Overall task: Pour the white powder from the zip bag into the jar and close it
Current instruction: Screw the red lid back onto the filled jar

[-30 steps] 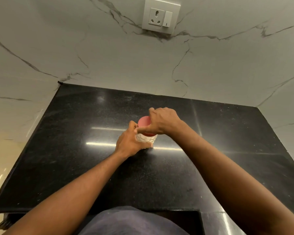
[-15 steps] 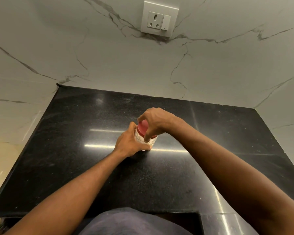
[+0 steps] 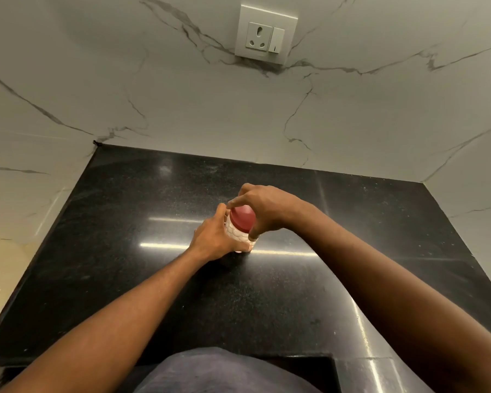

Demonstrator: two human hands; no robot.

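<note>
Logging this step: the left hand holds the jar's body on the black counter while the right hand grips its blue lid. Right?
Not quite. In the head view the lid is red, not blue. The rest stands: left hand holds the jar on the black counter, right hand grips the lid.

Glossy black speckled countertop (image 3: 125, 279), red-lidded white jar (image 3: 240, 235) standing near its middle
</note>
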